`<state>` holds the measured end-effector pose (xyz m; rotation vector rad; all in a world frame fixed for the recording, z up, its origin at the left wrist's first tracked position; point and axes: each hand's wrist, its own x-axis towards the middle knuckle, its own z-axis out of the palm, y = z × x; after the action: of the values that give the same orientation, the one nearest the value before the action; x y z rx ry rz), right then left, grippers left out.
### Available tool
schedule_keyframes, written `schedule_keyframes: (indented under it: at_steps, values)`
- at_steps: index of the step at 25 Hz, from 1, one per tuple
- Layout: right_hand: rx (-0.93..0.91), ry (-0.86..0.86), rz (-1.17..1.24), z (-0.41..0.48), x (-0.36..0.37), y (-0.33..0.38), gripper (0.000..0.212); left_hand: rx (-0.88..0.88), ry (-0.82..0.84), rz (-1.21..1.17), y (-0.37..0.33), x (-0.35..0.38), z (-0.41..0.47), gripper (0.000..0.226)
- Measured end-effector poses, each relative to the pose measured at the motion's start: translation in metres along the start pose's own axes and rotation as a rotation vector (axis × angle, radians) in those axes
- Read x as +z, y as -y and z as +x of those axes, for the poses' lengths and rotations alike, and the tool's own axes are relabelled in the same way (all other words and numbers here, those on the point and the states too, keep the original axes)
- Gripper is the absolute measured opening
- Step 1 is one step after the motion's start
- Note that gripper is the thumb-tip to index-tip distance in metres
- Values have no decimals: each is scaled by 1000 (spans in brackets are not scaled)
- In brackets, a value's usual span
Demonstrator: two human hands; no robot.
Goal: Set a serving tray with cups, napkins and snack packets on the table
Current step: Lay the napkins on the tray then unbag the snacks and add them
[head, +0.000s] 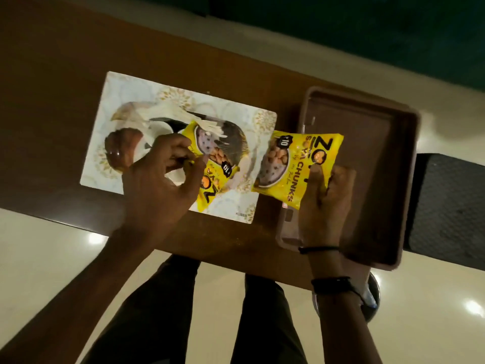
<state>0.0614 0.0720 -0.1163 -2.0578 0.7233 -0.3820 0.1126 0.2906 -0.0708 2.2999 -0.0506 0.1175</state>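
A white tray with gold patterns (262, 119) lies on the wooden table. On it lie cups: a white one (160, 127) and a brown one (119, 151), with folded white napkins (173, 111) across them. My left hand (160, 179) pinches the edge of a yellow snack packet (210, 185) lying on this tray. My right hand (325, 203) grips a second yellow soya chunks packet (291, 164), held between the white tray and a brown tray.
A brown rectangular tray (404, 143) sits at the table's right end, partly over the edge. The wooden table (52, 101) runs diagonally over a pale glossy floor. A dark block (446, 206) lies to the right. My legs stand below the table edge.
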Motion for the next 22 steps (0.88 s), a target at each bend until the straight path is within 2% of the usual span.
schedule_keyframes:
  at_steps: [5,9,12,14,17,19,22]
  values:
    - [387,164,212,-9,82,2,13,-174,-14,-131,54,-44,16,41]
    - [583,182,292,-9,134,-10,17,-290,-52,-191,92,-72,31,57]
    - [711,241,307,-11,156,-17,18,-293,-55,-220,114,-83,41,64]
    - [679,291,160,-14,162,-18,24,-309,-52,-220,123,-85,44,74]
    - [564,292,-139,-19,162,-13,54,-370,-49,-254,132,-88,46,86]
    - [516,253,-296,-23,160,-6,75,-407,-46,-323,138,-92,51,76]
    - [407,217,-325,-30,160,7,82,-410,-23,-312,148,-98,62,50]
